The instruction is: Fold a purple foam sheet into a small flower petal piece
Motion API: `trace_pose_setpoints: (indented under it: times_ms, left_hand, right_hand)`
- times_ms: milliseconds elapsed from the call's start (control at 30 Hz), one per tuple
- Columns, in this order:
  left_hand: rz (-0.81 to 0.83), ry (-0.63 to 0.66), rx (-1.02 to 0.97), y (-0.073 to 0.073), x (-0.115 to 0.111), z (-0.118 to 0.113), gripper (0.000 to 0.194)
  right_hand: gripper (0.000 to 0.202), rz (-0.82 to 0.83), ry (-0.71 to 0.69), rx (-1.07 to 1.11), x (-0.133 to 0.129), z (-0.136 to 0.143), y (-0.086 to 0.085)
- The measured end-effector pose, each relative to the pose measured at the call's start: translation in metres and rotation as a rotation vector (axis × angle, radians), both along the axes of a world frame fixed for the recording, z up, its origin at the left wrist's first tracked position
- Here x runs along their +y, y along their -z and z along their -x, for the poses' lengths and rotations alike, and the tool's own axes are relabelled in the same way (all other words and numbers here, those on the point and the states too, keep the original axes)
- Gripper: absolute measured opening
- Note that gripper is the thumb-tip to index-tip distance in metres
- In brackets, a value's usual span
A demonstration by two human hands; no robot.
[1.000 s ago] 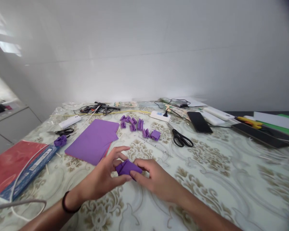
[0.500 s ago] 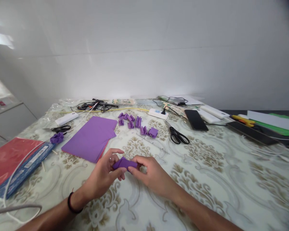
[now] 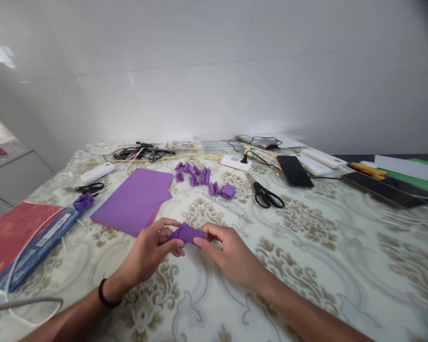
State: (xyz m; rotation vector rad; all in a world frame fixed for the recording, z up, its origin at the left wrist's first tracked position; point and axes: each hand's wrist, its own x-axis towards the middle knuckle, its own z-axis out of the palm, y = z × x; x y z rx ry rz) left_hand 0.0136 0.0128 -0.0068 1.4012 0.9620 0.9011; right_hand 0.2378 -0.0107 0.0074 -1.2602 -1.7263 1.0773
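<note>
A small piece of folded purple paper (image 3: pixel 187 233) is held between my two hands, above the patterned tablecloth. My left hand (image 3: pixel 155 247) pinches its left end with thumb and fingers; a ring and a dark wristband show on that side. At the right end, my right hand (image 3: pixel 224 249) grips the paper between thumb and bent forefinger. Beyond the hands lie several small folded purple pieces (image 3: pixel 206 176) in a loose group. A stack of purple sheets (image 3: pixel 131 202) rests to the left, with a red edge showing under it.
Black-handled scissors (image 3: pixel 267 194) and a clear ruler (image 3: pixel 231 209) lie ahead. A phone (image 3: pixel 294 171), white power banks and a plugged power strip (image 3: pixel 236 163) sit at the back right. On the left are a red and blue packet (image 3: pixel 39 237), a crumpled purple paper (image 3: pixel 83 202) and cables.
Both hands have risen slightly with the folded paper, and my left fingers have closed in nearer to it. The view has shifted a little.
</note>
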Motion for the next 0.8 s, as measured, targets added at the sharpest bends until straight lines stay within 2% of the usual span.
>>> trace_pose_setpoints:
  times_ms: [100,267,433,567,667,800]
  left_hand:
    - [-0.025,0.001,0.042,-0.004,-0.004,0.001,0.042]
    - [-0.2,-0.006,0.169,-0.01,-0.012,0.001,0.03]
    - [-0.382,0.066,0.183,-0.014,-0.012,0.007,0.043]
    - [-0.543,0.146,0.322,-0.017,-0.009,0.012,0.028]
    - [-0.513,0.126,0.326,-0.014,-0.009,0.011,0.031]
    - [-0.402,0.11,0.231,-0.008,-0.014,0.004,0.042]
  right_hand:
    - [0.03,0.013,-0.024,0.023,0.001,-0.002,0.002]
    - [0.03,0.014,-0.078,0.068,0.003,-0.004,0.006]
    - [0.035,0.087,-0.12,0.095,0.005,-0.006,0.007]
    - [0.032,0.145,-0.185,0.116,0.005,-0.006,0.005]
    - [0.025,0.118,-0.158,0.091,0.003,-0.004,0.003]
    - [0.016,-0.007,-0.1,0.008,0.0,-0.001,0.003]
